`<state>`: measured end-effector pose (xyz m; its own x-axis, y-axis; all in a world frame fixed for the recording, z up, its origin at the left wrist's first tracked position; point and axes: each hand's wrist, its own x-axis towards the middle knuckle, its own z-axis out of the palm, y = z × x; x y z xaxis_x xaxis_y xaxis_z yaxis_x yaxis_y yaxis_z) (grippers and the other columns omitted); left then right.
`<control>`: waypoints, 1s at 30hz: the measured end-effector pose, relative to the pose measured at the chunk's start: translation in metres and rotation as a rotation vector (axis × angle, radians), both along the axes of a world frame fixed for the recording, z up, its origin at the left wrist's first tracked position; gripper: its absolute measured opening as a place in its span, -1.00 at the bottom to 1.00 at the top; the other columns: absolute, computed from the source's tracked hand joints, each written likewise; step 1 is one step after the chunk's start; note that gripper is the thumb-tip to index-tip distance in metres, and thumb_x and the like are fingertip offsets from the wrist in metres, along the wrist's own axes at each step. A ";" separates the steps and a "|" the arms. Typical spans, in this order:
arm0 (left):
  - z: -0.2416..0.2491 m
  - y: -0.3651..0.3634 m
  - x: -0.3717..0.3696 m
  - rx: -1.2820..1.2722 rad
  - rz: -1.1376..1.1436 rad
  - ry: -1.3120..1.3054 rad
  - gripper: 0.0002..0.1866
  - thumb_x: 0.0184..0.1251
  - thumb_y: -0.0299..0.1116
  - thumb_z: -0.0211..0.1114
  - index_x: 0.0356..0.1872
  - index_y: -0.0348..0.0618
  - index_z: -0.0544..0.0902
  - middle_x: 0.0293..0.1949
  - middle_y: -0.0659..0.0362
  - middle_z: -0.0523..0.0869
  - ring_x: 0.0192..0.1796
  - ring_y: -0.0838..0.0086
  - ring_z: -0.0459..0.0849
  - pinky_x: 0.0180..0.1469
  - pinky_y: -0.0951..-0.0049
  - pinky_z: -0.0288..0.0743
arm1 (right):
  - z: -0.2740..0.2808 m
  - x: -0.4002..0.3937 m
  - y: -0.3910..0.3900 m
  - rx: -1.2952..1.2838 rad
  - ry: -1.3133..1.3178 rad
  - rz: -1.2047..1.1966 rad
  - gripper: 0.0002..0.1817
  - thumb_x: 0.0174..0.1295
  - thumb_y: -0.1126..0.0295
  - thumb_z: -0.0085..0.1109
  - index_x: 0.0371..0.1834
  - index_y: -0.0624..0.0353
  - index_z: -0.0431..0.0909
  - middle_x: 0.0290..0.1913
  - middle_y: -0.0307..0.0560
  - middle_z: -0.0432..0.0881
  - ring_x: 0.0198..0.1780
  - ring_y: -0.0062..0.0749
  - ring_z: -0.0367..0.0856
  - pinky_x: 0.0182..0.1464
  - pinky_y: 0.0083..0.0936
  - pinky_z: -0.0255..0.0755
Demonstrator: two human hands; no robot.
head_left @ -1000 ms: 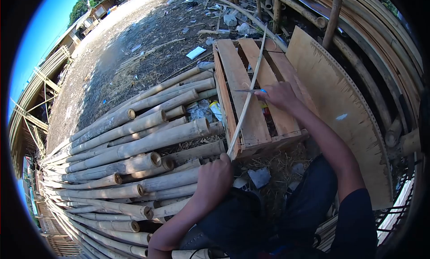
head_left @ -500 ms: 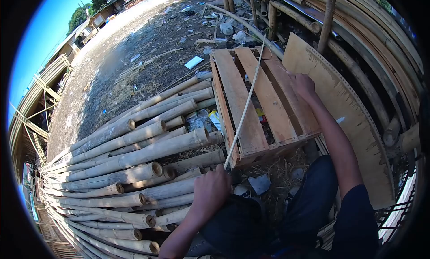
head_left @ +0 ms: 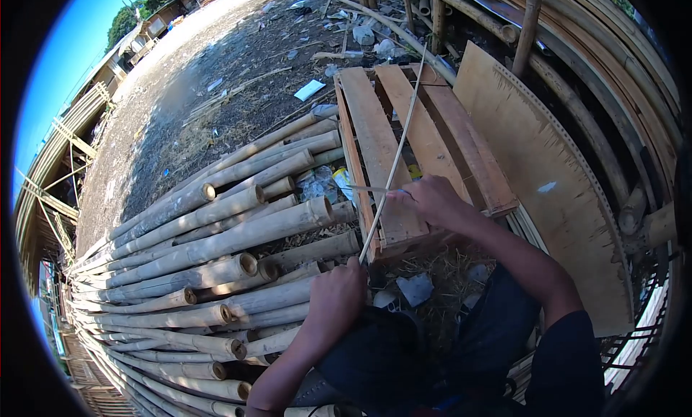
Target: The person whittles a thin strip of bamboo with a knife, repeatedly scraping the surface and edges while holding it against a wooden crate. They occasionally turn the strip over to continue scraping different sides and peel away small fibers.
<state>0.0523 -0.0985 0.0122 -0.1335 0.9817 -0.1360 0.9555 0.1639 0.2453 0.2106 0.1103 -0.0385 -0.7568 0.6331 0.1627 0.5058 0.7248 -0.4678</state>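
My left hand (head_left: pixel 337 300) is closed around the near end of a long, thin bamboo strip (head_left: pixel 409 120). The strip slants away from me across the top of a slatted wooden crate (head_left: pixel 368 121). In my right hand (head_left: pixel 435 201), closed in a grip, is a knife (head_left: pixel 369 188). Its blade points left and crosses the strip a short way beyond my left hand, over the near part of the crate. The knife's handle is mostly hidden by my fingers.
Many cut bamboo poles (head_left: pixel 238 253) lie stacked on the left, ends toward me. A plywood sheet (head_left: pixel 551 179) leans at the right, with more bamboo poles (head_left: pixel 577 107) behind it. Stones (head_left: pixel 415 290) lie below the crate, and litter (head_left: pixel 309 90) dots the ground beyond.
My right hand has come from the crate's far right side back toward me and left, bringing the knife to the strip. My left hand still grips the strip's near end.
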 end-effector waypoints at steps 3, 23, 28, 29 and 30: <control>0.004 -0.001 0.003 0.039 -0.089 0.074 -0.82 0.41 -0.33 0.10 -0.37 -0.19 0.49 -0.60 0.00 0.67 -0.52 0.07 0.71 -0.47 0.12 0.57 | 0.000 0.015 0.049 0.067 -0.026 -0.223 -0.28 0.45 -0.16 -0.18 -0.51 0.31 0.64 -0.61 0.21 0.58 -0.47 0.16 0.62 -0.32 -0.09 0.49; 0.002 -0.004 0.004 0.086 -0.106 0.251 -0.94 0.26 -0.45 0.13 -0.40 -0.13 0.47 -0.64 0.15 0.63 -0.56 0.26 0.72 -0.56 0.27 0.54 | 0.018 0.002 0.011 -0.082 -0.149 -0.038 -0.25 0.45 -0.19 -0.23 -0.58 0.26 0.62 -0.58 0.17 0.59 -0.39 0.12 0.65 -0.22 -0.06 0.52; -0.005 -0.008 0.005 0.058 -0.088 0.226 -0.78 0.44 -0.28 0.10 -0.41 -0.15 0.47 -0.64 0.05 0.63 -0.56 0.12 0.68 -0.51 0.16 0.51 | 0.027 0.003 -0.031 -0.160 -0.186 0.071 -0.27 0.45 -0.19 -0.23 -0.54 0.23 0.65 -0.60 0.13 0.60 -0.40 0.09 0.67 -0.22 -0.05 0.54; -0.005 -0.007 0.006 0.080 -0.106 0.258 -0.78 0.44 -0.28 0.09 -0.40 -0.15 0.46 -0.64 0.06 0.63 -0.57 0.14 0.68 -0.52 0.17 0.50 | 0.026 0.003 -0.025 -0.077 -0.192 0.042 -0.27 0.45 -0.20 -0.23 -0.54 0.22 0.65 -0.60 0.12 0.60 -0.41 0.07 0.67 -0.23 -0.06 0.54; -0.005 -0.007 0.006 0.080 -0.108 0.258 -0.78 0.44 -0.28 0.09 -0.40 -0.15 0.46 -0.64 0.06 0.63 -0.57 0.14 0.68 -0.52 0.17 0.50 | 0.024 0.004 -0.018 0.008 -0.200 0.012 -0.27 0.44 -0.20 -0.22 -0.54 0.21 0.66 -0.61 0.11 0.60 -0.42 0.05 0.67 -0.24 -0.08 0.55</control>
<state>0.0588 -0.1053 0.0073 -0.0472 0.9983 -0.0328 0.9989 0.0473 -0.0003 0.2151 0.0923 -0.0149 -0.7818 0.6234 0.0134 0.5795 0.7343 -0.3535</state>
